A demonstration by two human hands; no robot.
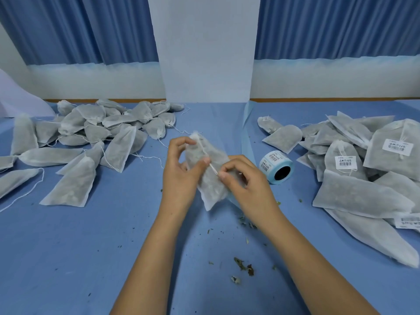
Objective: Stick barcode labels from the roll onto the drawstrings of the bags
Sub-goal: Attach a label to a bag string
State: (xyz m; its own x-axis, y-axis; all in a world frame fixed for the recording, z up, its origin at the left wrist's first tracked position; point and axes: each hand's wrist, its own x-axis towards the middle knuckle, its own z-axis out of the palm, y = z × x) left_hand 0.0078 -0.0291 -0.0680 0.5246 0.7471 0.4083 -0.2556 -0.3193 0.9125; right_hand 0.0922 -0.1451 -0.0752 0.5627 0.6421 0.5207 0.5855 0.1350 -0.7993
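You've got the blue tabletop (79, 258) in front of you, with two heaps on it. On the far left is the unlabelled pile (91, 133), pouches with loose strings trailing. On the right is the labelled pile (363, 167), where a few white barcode stickers (346, 161) show.

Now the centre. The bag in work (211, 185) is held up off the cloth between your hands, mouth pointing far, bottom corner near. Your left hand (181, 173) curls round its left edge, thumb pressing on the front. Your right hand (245, 180) pinches the string between thumb and forefinger, its other fingers loosely bent. I can't tell if a sticker is in those fingers.

That pouch looks feather-light, soft and floppy. It's thin non-woven cloth with dried greenish leaf showing dimly through, so hold it by the edge and don't squeeze the filling.

The label roll (276, 167) lies on its side just right of your right hand, barcodes facing out, hollow dark core towards you.

The drawstring (212, 168) is thin and limp, stretched straight between your two thumbs. Keep it taut or the sticker will likely fold crooked.

Leaf crumbs (243, 264) lie scattered near you, so the pouches probably shed.
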